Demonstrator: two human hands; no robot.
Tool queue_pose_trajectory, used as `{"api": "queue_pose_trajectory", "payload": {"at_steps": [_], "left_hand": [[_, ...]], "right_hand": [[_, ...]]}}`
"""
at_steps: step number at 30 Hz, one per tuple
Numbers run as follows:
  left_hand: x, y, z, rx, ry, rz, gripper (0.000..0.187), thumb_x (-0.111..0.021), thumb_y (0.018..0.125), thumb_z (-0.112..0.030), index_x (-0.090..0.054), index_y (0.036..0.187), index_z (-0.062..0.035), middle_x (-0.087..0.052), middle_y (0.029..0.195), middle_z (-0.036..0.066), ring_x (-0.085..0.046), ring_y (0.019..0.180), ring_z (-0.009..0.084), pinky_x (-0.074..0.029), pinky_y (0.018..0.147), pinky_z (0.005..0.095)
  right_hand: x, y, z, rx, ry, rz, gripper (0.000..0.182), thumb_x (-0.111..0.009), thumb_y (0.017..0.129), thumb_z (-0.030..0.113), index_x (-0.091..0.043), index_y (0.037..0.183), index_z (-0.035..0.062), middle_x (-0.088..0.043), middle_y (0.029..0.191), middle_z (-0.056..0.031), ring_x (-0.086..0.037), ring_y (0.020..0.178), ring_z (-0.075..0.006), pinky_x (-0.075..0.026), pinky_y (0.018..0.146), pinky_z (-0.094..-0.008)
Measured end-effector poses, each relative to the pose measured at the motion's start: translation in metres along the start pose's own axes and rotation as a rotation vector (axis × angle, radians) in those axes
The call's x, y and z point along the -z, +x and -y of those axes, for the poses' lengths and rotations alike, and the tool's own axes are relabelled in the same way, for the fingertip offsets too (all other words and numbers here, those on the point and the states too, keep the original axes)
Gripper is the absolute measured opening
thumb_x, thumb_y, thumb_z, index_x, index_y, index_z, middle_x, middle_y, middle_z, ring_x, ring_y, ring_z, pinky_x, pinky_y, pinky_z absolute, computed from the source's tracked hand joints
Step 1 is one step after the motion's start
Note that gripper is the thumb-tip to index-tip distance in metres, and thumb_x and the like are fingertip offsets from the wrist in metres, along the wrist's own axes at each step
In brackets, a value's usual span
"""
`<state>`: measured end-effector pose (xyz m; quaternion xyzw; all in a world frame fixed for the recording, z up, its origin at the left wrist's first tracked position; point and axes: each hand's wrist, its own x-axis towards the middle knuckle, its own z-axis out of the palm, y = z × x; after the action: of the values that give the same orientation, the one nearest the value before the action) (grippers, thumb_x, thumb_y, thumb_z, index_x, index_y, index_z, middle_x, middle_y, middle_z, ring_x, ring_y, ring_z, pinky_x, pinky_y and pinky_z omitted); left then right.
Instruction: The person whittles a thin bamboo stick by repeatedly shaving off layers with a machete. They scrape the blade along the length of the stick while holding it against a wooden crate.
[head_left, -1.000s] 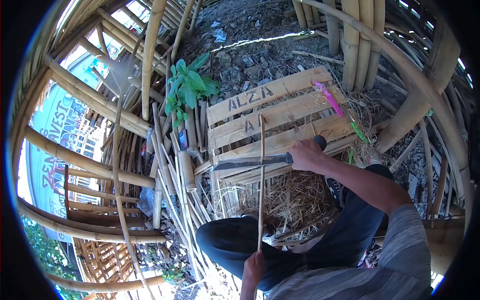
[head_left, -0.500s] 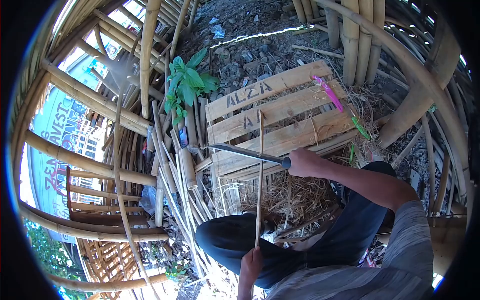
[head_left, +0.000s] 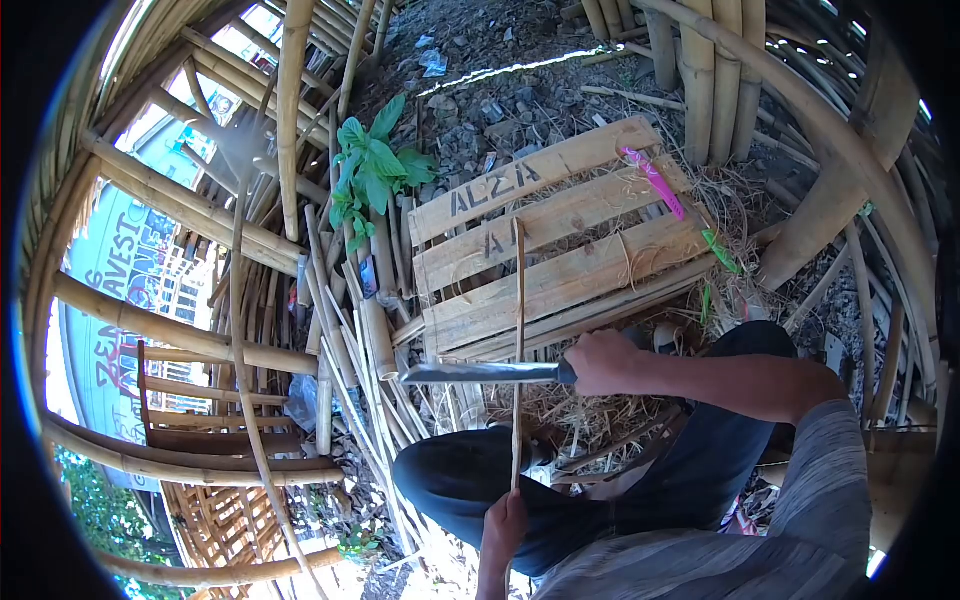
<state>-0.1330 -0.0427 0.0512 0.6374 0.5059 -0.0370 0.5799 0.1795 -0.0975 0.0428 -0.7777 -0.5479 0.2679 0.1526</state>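
My right hand (head_left: 603, 362) is closed round the dark handle of a machete (head_left: 480, 373), its long blade pointing left. The blade lies across a thin bamboo strip (head_left: 519, 300), overlapping it in this view. Below, my left hand (head_left: 504, 527) grips the strip's lower end beside my left knee. From there the strip runs up over a slatted wooden crate (head_left: 560, 270) marked with black letters, its far tip over the middle slats. Pink and green wrapping (head_left: 655, 185) sits on the crate's right side.
Long split bamboo strips (head_left: 372, 420) lie left of my knee. Bamboo poles (head_left: 180, 320) form a frame at the left, and thick poles (head_left: 725, 90) stand at the upper right. A leafy plant (head_left: 370, 165) grows behind the crate. Straw shavings (head_left: 620, 410) cover the ground between my legs.
The machete has moved down along the bamboo strip toward me, its blade turning more level. My left hand has stayed in nearly the same place on the strip.
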Motion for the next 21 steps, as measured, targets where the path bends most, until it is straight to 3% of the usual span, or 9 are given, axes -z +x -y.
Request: {"api": "queue_pose_trajectory", "payload": {"at_steps": [7, 9, 11, 13, 21], "left_hand": [[0.001, -0.008, 0.006, -0.051, 0.097, -0.062, 0.035, -0.039, 0.097, -0.023, -0.047, 0.069, -0.0026, -0.044, 0.054, 0.000, -0.041, 0.049, 0.0061, -0.032, 0.044, 0.0256], [-0.001, -0.024, 0.000, 0.146, -0.037, -0.024, 0.035, -0.039, 0.097, -0.026, -0.046, 0.069, -0.0063, -0.041, 0.053, -0.001, -0.040, 0.044, 0.0062, -0.030, 0.039, 0.0247], [0.001, -0.027, 0.000, 0.150, -0.155, 0.039, 0.034, -0.039, 0.098, -0.027, -0.044, 0.069, -0.0082, -0.038, 0.052, -0.002, -0.038, 0.041, 0.0058, -0.027, 0.037, 0.0239], [0.000, -0.027, 0.002, 0.151, -0.288, 0.094, 0.034, -0.038, 0.098, -0.029, -0.042, 0.070, -0.0100, -0.035, 0.052, -0.004, -0.036, 0.039, 0.0054, -0.025, 0.035, 0.0230], [0.020, -0.022, 0.003, 0.189, -0.180, 0.116, 0.030, -0.035, 0.098, -0.028, -0.038, 0.072, -0.0144, -0.029, 0.051, -0.006, -0.027, 0.036, 0.0035, -0.018, 0.032, 0.0206]], "right_hand": [[0.008, -0.001, 0.009, 0.100, -0.093, 0.012, 0.020, -0.062, 0.063, 0.016, -0.066, 0.075, 0.0010, -0.065, 0.072, -0.0173, -0.066, 0.066, -0.0305, -0.053, 0.060, -0.0399], [0.009, 0.031, -0.032, -0.017, -0.244, -0.085, 0.017, -0.061, 0.064, 0.015, -0.067, 0.075, 0.0036, -0.065, 0.072, -0.0159, -0.066, 0.067, -0.0293, -0.053, 0.060, -0.0387], [0.027, 0.044, -0.057, -0.057, -0.272, -0.271, 0.016, -0.061, 0.065, 0.015, -0.068, 0.075, 0.0047, -0.066, 0.071, -0.0153, -0.066, 0.067, -0.0287, -0.053, 0.060, -0.0388], [0.026, 0.042, -0.052, -0.072, -0.274, -0.279, 0.015, -0.060, 0.065, 0.014, -0.068, 0.075, 0.0047, -0.066, 0.071, -0.0151, -0.066, 0.068, -0.0286, -0.053, 0.060, -0.0390], [0.015, 0.024, -0.031, -0.160, -0.117, -0.196, 0.019, -0.060, 0.065, 0.012, -0.066, 0.078, -0.0008, -0.065, 0.075, -0.0200, -0.066, 0.071, -0.0317, -0.054, 0.064, -0.0407]]}}
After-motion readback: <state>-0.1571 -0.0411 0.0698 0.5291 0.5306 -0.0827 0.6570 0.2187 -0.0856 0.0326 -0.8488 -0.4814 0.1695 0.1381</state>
